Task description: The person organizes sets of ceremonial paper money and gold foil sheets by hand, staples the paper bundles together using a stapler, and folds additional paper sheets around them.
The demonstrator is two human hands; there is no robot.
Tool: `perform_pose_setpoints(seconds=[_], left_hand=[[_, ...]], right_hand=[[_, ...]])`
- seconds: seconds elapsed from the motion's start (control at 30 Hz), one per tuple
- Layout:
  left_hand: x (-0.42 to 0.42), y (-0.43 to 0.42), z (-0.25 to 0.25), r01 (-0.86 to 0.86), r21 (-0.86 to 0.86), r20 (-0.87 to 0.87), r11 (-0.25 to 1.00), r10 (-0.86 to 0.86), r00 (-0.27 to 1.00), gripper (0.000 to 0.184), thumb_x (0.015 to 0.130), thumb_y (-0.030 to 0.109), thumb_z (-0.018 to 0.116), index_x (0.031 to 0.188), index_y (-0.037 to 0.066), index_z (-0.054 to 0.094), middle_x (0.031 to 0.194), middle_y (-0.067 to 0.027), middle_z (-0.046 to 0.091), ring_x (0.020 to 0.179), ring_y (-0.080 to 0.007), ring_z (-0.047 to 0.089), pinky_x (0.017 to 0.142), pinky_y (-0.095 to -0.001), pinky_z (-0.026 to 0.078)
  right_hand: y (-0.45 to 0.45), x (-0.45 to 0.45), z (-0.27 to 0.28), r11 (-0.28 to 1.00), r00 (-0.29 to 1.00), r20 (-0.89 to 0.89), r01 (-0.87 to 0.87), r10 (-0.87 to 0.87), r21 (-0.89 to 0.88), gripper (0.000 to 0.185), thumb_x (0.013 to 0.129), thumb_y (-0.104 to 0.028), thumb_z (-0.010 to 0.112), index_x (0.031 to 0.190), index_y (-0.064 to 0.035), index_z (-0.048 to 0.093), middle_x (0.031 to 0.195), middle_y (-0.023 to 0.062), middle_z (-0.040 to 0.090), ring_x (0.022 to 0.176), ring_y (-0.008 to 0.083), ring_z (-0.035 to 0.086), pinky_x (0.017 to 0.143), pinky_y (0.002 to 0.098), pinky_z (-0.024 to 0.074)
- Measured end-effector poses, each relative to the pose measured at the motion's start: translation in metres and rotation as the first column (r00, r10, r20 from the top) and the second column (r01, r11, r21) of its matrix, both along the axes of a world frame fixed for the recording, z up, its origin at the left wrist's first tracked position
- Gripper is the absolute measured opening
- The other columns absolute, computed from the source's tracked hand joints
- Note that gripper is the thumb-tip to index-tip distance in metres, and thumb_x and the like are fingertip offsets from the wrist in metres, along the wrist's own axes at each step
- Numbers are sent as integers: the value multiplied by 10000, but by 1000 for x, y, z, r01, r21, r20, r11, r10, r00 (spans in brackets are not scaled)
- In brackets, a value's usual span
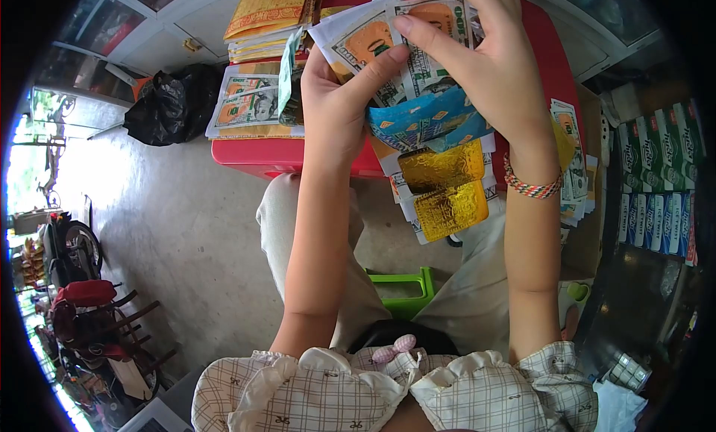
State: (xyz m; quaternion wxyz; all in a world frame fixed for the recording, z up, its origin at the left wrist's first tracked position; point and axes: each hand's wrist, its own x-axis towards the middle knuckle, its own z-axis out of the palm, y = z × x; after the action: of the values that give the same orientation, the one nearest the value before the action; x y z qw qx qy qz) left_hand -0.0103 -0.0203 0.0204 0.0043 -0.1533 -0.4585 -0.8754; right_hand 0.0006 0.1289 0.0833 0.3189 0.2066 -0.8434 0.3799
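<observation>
My left hand (335,96) grips the left side of a stack of printed paper notes (429,74), its thumb on top. On the stack's right side, my right hand (488,66) holds on with the thumb and fingers at the upper edge. A blue patterned paper (429,119) wraps the lower part of the stack. Below it, shiny gold sheets (447,201) hang over the front edge of the red table (257,154). Left of my left hand lie more notes (242,104), with yellow paper bundles (268,14) behind them.
A black plastic bag (171,107) is left of the table. More notes (570,156) lie at the right, near green and blue boxes (660,152). A green stool (406,290) stands between the knees. Motorbikes (82,283) are at the far left.
</observation>
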Motion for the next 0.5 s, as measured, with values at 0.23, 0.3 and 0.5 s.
perform_pose_setpoints(seconds=[0.23, 0.3, 0.5], left_hand=[[2, 0, 2, 18, 5, 10, 1000, -18, 1000, 368, 759, 5, 744, 1082, -2, 567, 972, -98, 674, 850, -157, 662, 757, -286, 552], [2, 0, 2, 16, 6, 5, 1000, -16, 1000, 371, 758, 6, 745, 1083, -2, 567, 973, -98, 674, 850, -158, 663, 757, -286, 552], [0, -1, -1, 30, 7, -7, 1000, -30, 1000, 382, 755, 5, 749, 1089, -3, 565, 975, -99, 673, 852, -159, 661, 754, -286, 551]], right_hand=[[1, -3, 1, 997, 996, -53, -69, 68, -23, 178, 815, -142, 694, 964, -75, 622, 1050, 67, 499, 1111, 238, 441, 1002, 376, 322], [3, -4, 2, 997, 995, -67, -76, 74, -15, 157, 818, -143, 695, 946, -79, 630, 1048, 65, 500, 1113, 234, 440, 1004, 378, 323], [8, -5, 3, 995, 994, -62, -93, 95, 30, 114, 819, -151, 702, 884, -77, 644, 1051, 60, 508, 1137, 236, 446, 1008, 387, 329]])
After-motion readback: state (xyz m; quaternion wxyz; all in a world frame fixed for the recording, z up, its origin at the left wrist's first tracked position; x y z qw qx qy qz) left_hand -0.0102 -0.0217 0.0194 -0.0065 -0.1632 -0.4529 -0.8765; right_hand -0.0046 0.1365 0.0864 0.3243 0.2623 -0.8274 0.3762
